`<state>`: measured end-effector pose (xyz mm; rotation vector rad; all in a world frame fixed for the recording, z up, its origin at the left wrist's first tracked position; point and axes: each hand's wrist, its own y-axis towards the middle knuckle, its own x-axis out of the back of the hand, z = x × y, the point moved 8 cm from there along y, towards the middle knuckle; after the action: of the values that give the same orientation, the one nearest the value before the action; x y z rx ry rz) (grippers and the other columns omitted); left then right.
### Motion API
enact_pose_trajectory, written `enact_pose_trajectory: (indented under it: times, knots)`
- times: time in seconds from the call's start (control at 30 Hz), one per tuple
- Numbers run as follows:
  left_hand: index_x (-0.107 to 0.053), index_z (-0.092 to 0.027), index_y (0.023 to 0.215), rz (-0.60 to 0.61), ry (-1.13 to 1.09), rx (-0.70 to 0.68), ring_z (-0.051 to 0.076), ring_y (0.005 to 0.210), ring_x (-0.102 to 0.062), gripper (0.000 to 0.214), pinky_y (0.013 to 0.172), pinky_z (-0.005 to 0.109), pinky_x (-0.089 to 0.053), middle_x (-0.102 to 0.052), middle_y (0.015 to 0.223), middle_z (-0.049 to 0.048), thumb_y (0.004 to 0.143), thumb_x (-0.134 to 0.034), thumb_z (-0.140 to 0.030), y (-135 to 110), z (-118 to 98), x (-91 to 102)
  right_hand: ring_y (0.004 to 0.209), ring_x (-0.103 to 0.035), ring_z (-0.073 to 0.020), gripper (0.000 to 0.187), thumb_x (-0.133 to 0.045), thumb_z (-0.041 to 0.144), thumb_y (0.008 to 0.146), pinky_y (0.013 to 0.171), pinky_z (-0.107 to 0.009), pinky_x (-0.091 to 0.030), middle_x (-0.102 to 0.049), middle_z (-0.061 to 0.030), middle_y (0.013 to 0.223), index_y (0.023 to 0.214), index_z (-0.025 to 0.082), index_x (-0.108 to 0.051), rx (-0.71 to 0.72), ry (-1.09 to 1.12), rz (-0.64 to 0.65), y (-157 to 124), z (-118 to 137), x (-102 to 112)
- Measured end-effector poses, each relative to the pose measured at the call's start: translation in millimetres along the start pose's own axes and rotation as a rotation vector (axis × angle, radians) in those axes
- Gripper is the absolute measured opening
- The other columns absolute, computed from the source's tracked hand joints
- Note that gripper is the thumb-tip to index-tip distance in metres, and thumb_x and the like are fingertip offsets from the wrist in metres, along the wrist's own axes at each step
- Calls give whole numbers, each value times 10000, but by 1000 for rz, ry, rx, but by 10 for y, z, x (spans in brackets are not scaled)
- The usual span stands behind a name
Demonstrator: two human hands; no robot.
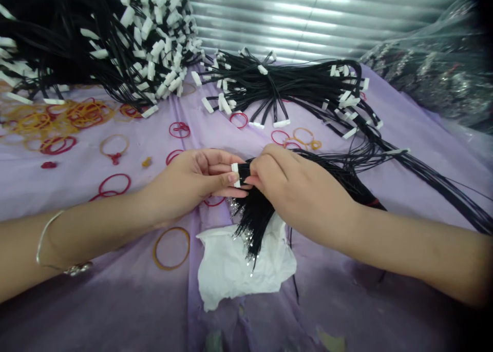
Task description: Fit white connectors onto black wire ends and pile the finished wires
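Between the thumb and fingers of my left hand (200, 175) is a small white connector housing (235, 175), its wire side facing right. Black wires (244, 172) run from it into my right hand (296, 180), whose thumb and fingers pinch them close to the housing. Below and behind my right hand spreads a bundle of loose black wires (256, 216) with shiny metal terminals at the tips. Those tips rest over a crumpled white paper (246, 275). The fingers hide part of the wires in the housing.
A large heap of black cables with white connectors (154, 44) fills the back left. Another tied cable bundle (269, 82) lies at the back centre. Rubber bands (88, 113) are scattered on the purple cloth (127, 306). A clear plastic bag of wires (435, 64) stands at the back right.
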<state>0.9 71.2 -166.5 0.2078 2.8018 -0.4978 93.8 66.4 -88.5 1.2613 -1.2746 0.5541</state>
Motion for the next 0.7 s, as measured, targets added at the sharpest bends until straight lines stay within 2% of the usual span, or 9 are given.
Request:
enact_pose_trajectory:
  times: [0.13, 0.23, 0.33, 0.4, 0.5, 0.6, 0.7]
  knots:
    - [-648, -141, 906, -2, -41, 1, 167, 800, -711, 148, 776, 274, -588, -733, 818, 26, 769, -684, -100, -5, -3, -21, 606, -478, -176, 198, -390, 124, 908, 531, -276, -351, -531, -70, 703, 788, 125, -548, 26, -1, -25, 2, -7, -12]
    - [-649, -135, 884, 14, -85, -3, 155, 787, -709, 129, 756, 250, -591, -727, 808, 28, 770, -679, -82, -11, -22, -45, 655, -483, -190, 218, -386, 111, 904, 585, -294, -374, -550, -82, 730, 792, 126, -572, 52, 9, -47, -9, -18, 131]
    - [-658, -124, 899, -3, -85, -10, 135, 772, -702, 122, 754, 221, -583, -720, 820, 39, 790, -651, -70, -17, -45, -28, 667, -473, -200, 228, -427, 124, 888, 598, -317, -376, -552, -86, 738, 739, 138, -599, 35, 57, 20, -42, -43, 241]
    - [-669, -119, 907, -31, -89, -1, 120, 755, -697, 125, 736, 190, -578, -714, 820, 40, 804, -629, -59, -18, -50, 0, 668, -473, -198, 211, -471, 137, 875, 600, -322, -386, -550, -81, 739, 723, 135, -617, 64, 152, 118, -72, -12, 205]
    - [-683, -110, 876, -54, -138, 7, 106, 727, -692, 147, 725, 177, -578, -711, 824, 36, 812, -590, -15, -13, -55, 22, 743, -493, -202, 158, -519, 119, 856, 690, -342, -428, -562, -76, 790, 747, 129, -633, 158, 315, 234, -119, 80, 63]
    - [-686, -103, 851, -57, -174, 7, 104, 715, -688, 163, 732, 190, -582, -707, 840, 39, 810, -573, 8, -1, -60, 21, 797, -482, -194, 109, -530, 101, 851, 762, -346, -432, -550, -73, 838, 789, 119, -617, 145, 384, 262, -145, 81, -52]
    - [-689, -101, 853, -60, -180, 9, 113, 719, -690, 161, 726, 196, -585, -703, 826, 38, 803, -584, 10, 8, -65, 18, 860, -475, -210, 83, -533, 100, 853, 792, -365, -423, -550, -86, 889, 860, 110, -615, 128, 359, 288, -175, 86, -114]
